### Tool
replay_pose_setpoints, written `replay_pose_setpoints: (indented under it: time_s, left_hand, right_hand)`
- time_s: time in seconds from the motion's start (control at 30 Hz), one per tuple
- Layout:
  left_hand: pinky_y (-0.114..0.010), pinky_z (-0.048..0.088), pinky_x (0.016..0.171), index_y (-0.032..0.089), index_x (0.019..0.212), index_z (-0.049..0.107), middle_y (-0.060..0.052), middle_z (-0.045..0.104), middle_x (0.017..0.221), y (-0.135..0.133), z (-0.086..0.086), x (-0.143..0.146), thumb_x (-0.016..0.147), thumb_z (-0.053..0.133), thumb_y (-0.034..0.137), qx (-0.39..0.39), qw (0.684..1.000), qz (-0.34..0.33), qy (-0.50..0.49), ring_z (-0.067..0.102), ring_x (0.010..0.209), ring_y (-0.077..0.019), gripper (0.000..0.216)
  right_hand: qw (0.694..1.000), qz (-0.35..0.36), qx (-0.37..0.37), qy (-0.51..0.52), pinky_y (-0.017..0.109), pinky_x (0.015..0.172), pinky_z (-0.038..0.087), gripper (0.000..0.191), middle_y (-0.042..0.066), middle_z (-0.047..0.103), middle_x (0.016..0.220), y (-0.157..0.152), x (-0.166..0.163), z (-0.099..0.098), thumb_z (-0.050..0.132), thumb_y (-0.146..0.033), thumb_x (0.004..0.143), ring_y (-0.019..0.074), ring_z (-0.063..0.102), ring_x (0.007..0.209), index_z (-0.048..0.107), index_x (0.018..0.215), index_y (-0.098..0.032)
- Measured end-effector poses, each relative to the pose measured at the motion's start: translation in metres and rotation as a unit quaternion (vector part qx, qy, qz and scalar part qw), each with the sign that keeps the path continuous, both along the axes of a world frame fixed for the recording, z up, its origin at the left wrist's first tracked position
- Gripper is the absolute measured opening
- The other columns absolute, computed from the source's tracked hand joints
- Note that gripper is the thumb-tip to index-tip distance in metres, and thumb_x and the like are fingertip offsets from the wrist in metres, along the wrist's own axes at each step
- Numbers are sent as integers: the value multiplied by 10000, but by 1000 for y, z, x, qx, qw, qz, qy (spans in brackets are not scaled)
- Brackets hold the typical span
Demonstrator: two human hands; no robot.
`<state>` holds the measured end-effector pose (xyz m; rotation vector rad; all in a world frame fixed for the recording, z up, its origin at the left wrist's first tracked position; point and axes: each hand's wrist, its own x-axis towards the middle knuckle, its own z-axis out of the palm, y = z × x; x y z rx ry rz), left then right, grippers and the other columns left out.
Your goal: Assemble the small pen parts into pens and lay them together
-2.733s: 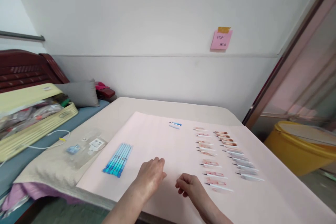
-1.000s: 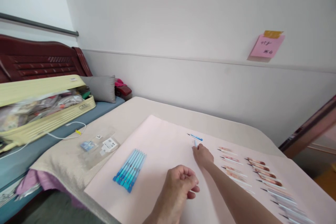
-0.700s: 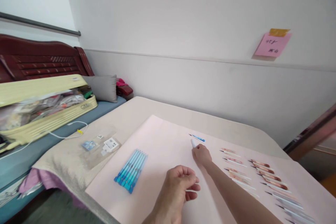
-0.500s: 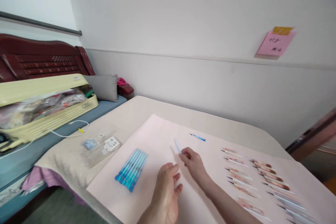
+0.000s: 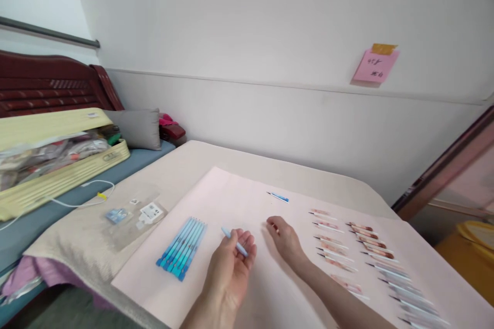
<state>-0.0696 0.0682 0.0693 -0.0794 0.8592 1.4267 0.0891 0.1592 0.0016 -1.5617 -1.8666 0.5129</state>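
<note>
My left hand (image 5: 231,262) is turned palm up, with a slim pale blue pen (image 5: 241,249) lying across its fingers and held under the thumb. To its right, my right hand (image 5: 285,239) hovers over the pink sheet (image 5: 219,190), fingers loosely curled and nothing visible in them. On the left of the sheet several blue pens (image 5: 183,247) lie side by side, their darker ends towards me. Beyond my hands lies a single blue and white pen (image 5: 278,197) with a dark tip.
Two columns of dark-tipped pens, one pinkish (image 5: 328,225) and one brown to grey (image 5: 366,234), lie on the right. Clear packaging (image 5: 135,221) rests left of the sheet. Farther left are an open yellow case (image 5: 77,167) and a grey pillow (image 5: 135,128). A pink note (image 5: 374,67) hangs on the wall.
The pale blue pen has passed from my right hand into my left. My left hand has turned palm up and closed on it. The view has swung slightly right.
</note>
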Motion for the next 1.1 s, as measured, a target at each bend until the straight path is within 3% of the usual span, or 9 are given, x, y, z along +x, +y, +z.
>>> replay_pose_setpoints:
  time_s: [0.13,0.23,0.43,0.53,0.6,0.73,0.83,1.0,1.1]
  left_hand:
    - [-301,560,667,105,837,507,-140,579,911,9,-4,-3,804,537,182,-42,997,11,-64,623,813,-185,88]
    - [-281,566,615,121,807,483,-98,571,831,17,-8,-10,846,458,156,-51,996,40,-57,618,764,-157,58]
    - [-322,575,658,101,855,492,-141,573,950,26,-2,-15,854,442,151,-47,997,52,-44,607,898,-209,71]
    - [-337,571,691,76,869,500,-176,565,990,24,2,-10,843,461,144,-31,998,33,-52,606,922,-231,83]
    - [-341,567,708,62,871,502,-194,560,1011,21,2,-6,834,475,139,-20,998,25,-49,603,936,-245,88]
    - [-343,560,723,65,868,500,-216,549,1065,12,-1,-2,834,475,139,-3,999,4,-36,594,970,-260,85]
    - [-338,558,711,85,848,485,-223,552,1082,1,-2,1,837,468,142,1,1000,-18,-17,601,966,-251,61]
    - [-254,544,598,127,859,477,-189,592,1067,-17,-6,11,801,548,194,8,997,-74,36,632,867,-192,113]
    - [-191,506,506,144,858,508,-138,623,1005,-24,-10,19,738,636,227,1,992,-111,56,625,700,-124,194]
  right_hand:
    - [995,-100,-14,-6,349,822,390,330,156,556,1055,35,22,-14,388,-257,785,237,525,940,529,1050,-121]
    - [992,-121,-36,-11,375,846,366,387,184,543,1067,35,24,-14,287,-269,825,256,495,991,490,1099,-86]
    - [992,76,-97,-27,248,726,411,218,24,630,807,-40,21,-2,410,-318,825,152,553,758,596,826,-203]
    - [955,265,-92,-97,236,658,405,148,23,611,795,-93,18,2,442,-244,818,135,540,704,581,841,-198]
    - [938,298,-75,-160,232,656,400,112,37,599,859,-118,14,-4,471,-208,800,138,537,741,557,871,-190]
    - [924,259,-44,-278,237,597,373,182,54,587,826,-137,2,-24,359,-128,836,141,523,697,532,800,-173]
    - [933,224,-50,-279,240,571,355,173,61,585,809,-138,-4,-23,363,-101,817,144,521,676,522,792,-163]
    - [991,102,-64,-57,223,554,349,111,-5,558,708,-144,-1,25,381,-184,842,115,491,600,476,786,-197]
    - [991,47,-71,107,205,520,357,165,-38,484,609,-151,6,50,398,-274,854,98,454,543,463,720,-204]
